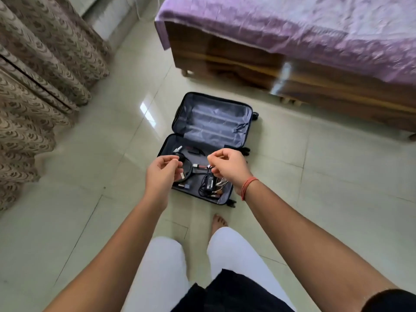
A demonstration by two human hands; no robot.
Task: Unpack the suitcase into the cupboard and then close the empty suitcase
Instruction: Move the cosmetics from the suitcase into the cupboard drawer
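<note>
- Open case [202, 137] flat on the floor [90, 221], near the bed [315, 30], just ahead of a bare foot [219, 221].
- Far half showing only grey lining [216, 120]; near half full of cords [189, 173], a black charger [210, 183] and small plugs [198, 165], all in a heap.
- Left hand [163, 171] and right hand [228, 167] up above the near half, fingers curled in, thumb close to fingertips on both.
- Maybe pinching a thin cord each, maybe holding nothing (too small and blurry to tell).
- No cupboard in sight, so likely a turn or a walk before any putting away.
- Could go wrong: one cord pulled up, the rest dragged along in a knot, then dropped on the hard floor.
- Could go wrong too: charger swinging off a lifted cord and banging the case rim or a toe.
- Small plugs easy to miss against the grey lining; then a shut case with bits left inside.
- Best guess: lots left to do, near half not yet cleared, too soon for closing.
</note>
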